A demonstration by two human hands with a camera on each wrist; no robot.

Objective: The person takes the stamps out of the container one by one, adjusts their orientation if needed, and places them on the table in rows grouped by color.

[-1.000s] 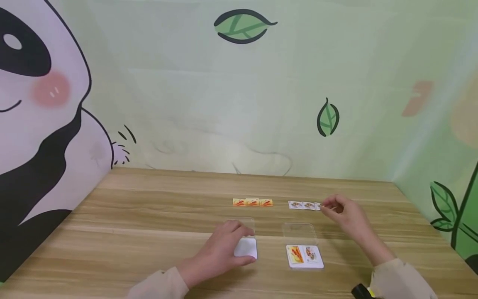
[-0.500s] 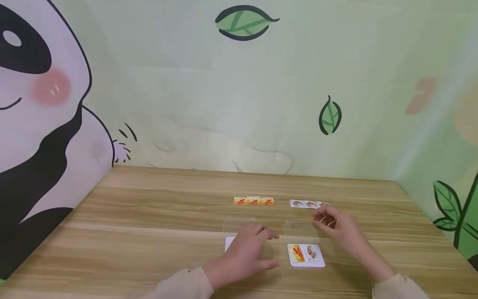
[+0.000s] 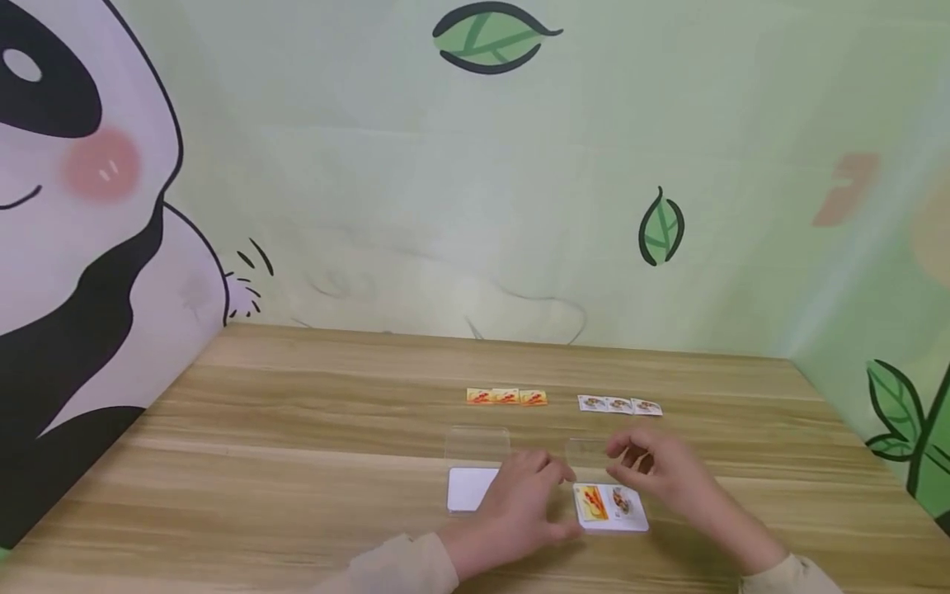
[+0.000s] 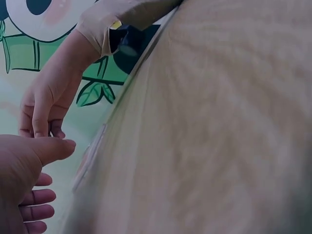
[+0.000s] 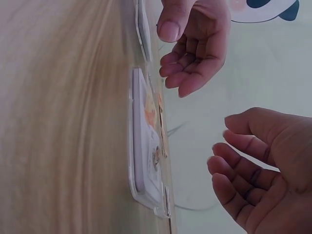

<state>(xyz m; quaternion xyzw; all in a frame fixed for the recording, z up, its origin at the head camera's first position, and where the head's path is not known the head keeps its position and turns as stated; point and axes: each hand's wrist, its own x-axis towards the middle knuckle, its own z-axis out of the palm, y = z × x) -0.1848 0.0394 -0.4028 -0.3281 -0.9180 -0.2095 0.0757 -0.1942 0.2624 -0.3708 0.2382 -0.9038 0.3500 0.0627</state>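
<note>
A clear flat case lies with its lid folded back. Two small picture pieces, one orange and one white, sit side by side on its white insert. My left hand hovers by its left edge, thumb and fingers spread and holding nothing. Above its right side hangs my right hand; the right wrist view shows its fingers loosely bent with nothing between them. A second case, with a bare white insert, is partly hidden behind my left hand.
Behind the cases, a row of orange picture pieces lies left of a row of white picture pieces on the wooden table. A printed wall rises behind the table. A dark object is at the right sleeve.
My left hand has moved right from the left case to the right one. My right hand has left the white row's end and come toward the right case. The view has tilted slightly.
</note>
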